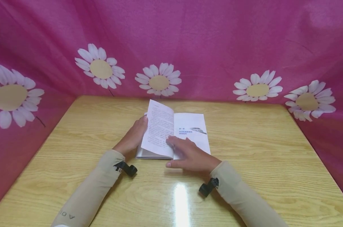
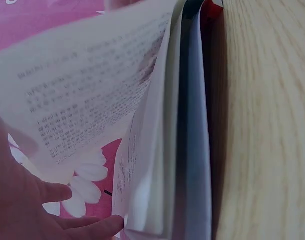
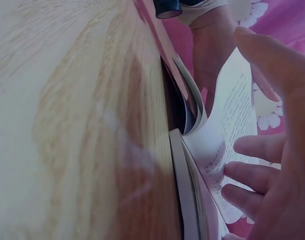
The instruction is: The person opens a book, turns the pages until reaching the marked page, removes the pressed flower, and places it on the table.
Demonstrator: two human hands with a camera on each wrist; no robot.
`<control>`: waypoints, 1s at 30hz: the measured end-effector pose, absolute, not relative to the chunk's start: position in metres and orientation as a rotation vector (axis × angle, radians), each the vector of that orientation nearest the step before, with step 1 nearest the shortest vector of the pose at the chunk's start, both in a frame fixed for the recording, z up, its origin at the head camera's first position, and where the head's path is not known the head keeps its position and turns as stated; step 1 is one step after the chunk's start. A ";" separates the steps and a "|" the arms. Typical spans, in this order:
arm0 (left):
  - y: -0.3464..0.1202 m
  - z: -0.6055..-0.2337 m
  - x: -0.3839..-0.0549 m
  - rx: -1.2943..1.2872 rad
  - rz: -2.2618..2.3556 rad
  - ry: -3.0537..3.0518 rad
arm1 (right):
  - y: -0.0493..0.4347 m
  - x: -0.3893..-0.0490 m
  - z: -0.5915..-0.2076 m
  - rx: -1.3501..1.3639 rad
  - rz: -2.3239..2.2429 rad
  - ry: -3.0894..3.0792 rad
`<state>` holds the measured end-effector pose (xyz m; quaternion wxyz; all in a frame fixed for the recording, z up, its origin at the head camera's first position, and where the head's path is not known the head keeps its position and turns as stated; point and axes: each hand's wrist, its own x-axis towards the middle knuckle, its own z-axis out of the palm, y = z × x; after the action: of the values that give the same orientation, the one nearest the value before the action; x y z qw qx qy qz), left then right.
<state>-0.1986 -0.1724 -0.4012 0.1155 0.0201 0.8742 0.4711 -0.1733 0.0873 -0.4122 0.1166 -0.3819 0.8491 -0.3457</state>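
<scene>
A paperback book (image 1: 189,121) lies spread on the table, its right-hand page white with blue heading text and a small grey picture. One printed leaf (image 1: 158,129) stands partly lifted over the left half. Behind that leaf, at the book's left edge, is my left hand (image 1: 134,135); in the left wrist view its fingers (image 2: 95,228) stretch out to the edges of the lower pages. My right hand (image 1: 189,156) lies over the lower middle of the book, fingers spread against the lifted leaf near the spine, thumb apart near the book's front edge.
The book rests on a light wood-grain table (image 1: 259,132) with a bright light reflection (image 1: 181,201) toward the front. A magenta cloth (image 1: 205,41) with large white daisies hangs behind and at both sides. Small black cameras (image 1: 129,169) are strapped to both beige-sleeved wrists.
</scene>
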 end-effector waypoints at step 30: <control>-0.165 -0.418 -0.195 0.518 0.694 2.817 | 0.088 -0.170 -0.417 -1.151 -0.777 2.477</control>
<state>-0.1947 -0.1651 -0.4183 0.0970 0.1750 0.9513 0.2345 -0.1700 0.0881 -0.4167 0.1502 -0.4007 0.8624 -0.2705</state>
